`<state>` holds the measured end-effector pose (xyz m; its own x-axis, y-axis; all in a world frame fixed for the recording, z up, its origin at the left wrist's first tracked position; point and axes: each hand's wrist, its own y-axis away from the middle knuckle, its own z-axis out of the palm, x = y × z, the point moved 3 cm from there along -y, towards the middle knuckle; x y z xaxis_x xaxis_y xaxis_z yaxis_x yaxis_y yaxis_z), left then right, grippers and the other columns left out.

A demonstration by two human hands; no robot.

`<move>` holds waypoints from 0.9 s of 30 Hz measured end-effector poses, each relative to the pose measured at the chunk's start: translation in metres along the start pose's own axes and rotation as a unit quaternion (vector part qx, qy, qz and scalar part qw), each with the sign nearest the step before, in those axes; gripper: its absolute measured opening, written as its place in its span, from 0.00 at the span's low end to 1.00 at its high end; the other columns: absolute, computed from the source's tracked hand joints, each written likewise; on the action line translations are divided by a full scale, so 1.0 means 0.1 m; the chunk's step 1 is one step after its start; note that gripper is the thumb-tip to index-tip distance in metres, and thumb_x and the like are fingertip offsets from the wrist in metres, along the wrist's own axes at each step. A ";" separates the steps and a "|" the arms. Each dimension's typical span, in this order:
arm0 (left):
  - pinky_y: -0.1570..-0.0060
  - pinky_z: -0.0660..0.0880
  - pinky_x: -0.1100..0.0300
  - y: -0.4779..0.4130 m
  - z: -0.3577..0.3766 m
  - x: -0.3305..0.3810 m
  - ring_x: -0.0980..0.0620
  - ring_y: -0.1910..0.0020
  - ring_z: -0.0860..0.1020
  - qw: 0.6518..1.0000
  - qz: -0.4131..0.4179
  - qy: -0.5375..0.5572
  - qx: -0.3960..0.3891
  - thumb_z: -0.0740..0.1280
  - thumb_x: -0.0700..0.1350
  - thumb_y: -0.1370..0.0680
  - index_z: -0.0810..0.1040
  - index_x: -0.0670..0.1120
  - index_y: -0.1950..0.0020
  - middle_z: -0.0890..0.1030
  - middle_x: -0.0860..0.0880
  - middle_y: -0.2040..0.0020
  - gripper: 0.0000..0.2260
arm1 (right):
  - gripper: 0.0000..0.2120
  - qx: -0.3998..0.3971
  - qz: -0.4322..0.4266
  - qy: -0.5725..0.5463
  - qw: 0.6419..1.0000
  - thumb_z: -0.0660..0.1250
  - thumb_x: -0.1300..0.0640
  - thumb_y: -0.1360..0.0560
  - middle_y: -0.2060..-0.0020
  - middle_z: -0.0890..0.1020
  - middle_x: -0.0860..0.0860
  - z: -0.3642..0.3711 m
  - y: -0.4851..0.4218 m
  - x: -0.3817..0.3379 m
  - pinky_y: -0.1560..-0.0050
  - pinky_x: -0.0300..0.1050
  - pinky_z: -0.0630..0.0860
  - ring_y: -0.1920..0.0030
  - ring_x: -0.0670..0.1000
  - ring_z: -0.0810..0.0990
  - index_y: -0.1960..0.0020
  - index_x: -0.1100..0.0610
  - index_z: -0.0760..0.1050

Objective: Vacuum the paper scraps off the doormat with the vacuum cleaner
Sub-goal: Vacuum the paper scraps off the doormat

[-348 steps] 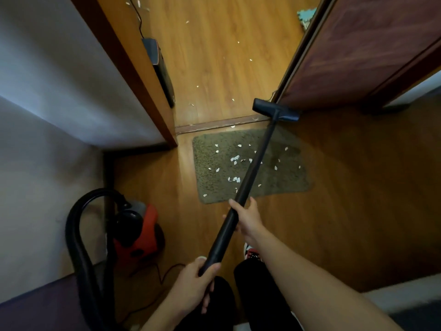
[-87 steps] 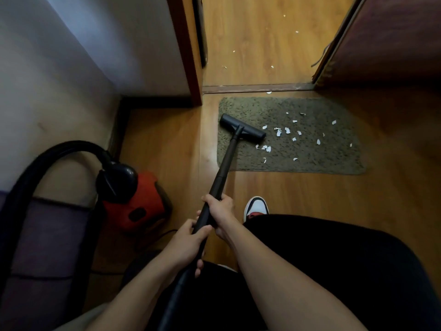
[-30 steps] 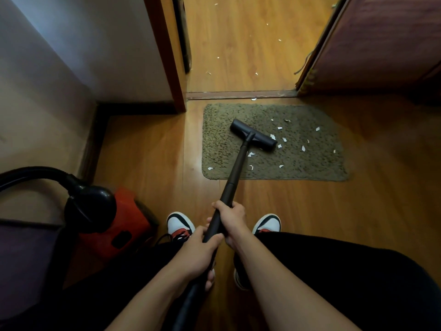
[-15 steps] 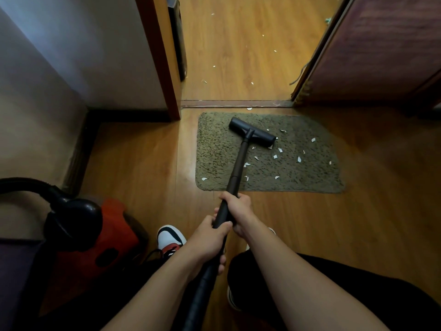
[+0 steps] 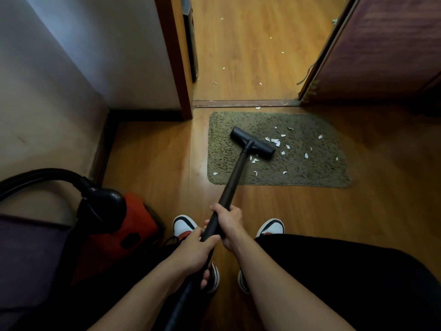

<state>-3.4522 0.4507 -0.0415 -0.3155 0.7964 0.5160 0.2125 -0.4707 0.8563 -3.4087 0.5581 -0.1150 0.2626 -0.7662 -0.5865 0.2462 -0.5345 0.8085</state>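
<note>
Black wand gripped by both hands, right hand ahead of left hand, arms outstretched.

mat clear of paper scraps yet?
No, white paper scraps lie on the doormat, mostly right of the vacuum head.

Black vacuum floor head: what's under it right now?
The black vacuum floor head rests on the olive-green shaggy doormat; white paper scraps lie beside it. Any scraps beneath it are hidden.
</note>
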 end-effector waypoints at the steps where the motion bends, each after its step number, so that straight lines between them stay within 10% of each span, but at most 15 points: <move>1: 0.78 0.72 0.60 0.06 -0.03 -0.03 0.52 0.78 0.72 1.000 0.003 -0.004 0.001 0.61 0.52 0.17 0.65 0.52 0.33 0.74 0.45 0.70 0.14 | 0.07 -0.002 0.002 -0.003 1.000 0.70 0.63 0.24 0.61 0.80 0.62 0.03 0.06 0.05 0.67 0.51 0.84 0.74 0.53 0.82 0.48 0.61 0.74; 9: 0.79 0.72 0.60 0.38 -0.15 -0.23 0.51 0.78 0.72 0.999 0.006 -0.027 0.019 0.61 0.51 0.17 0.68 0.51 0.35 0.74 0.45 0.70 0.11 | 0.11 0.007 -0.005 0.011 1.000 0.73 0.55 0.36 0.64 0.83 0.60 0.19 0.37 0.27 0.52 0.68 0.83 0.56 0.66 0.87 0.57 0.58 0.77; 16: 0.79 0.71 0.61 0.70 -0.25 -0.34 0.52 0.79 0.71 0.999 0.000 -0.033 0.031 0.61 0.50 0.17 0.69 0.51 0.39 0.74 0.45 0.69 0.08 | 0.08 -0.015 0.014 -0.022 1.000 0.70 0.63 0.24 0.76 0.80 0.54 0.28 0.63 0.40 0.69 0.47 0.80 0.75 0.53 0.81 0.47 0.63 0.74; 27: 0.78 0.71 0.62 1.24 -0.64 -0.81 0.52 0.79 0.71 0.996 -0.040 -0.017 0.075 0.62 0.54 0.18 0.71 0.55 0.43 0.74 0.45 0.69 0.06 | 0.10 -0.083 0.046 -0.034 0.995 0.69 0.63 0.24 0.64 0.81 0.60 0.68 1.13 0.89 0.65 0.53 0.84 0.72 0.55 0.82 0.44 0.61 0.73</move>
<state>-3.4591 0.3037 0.0239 -0.3062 0.8425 0.4431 0.3251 -0.3449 0.8805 -3.4214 0.4053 -0.0727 0.2287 -0.8343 -0.5017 0.3764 -0.3995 0.8359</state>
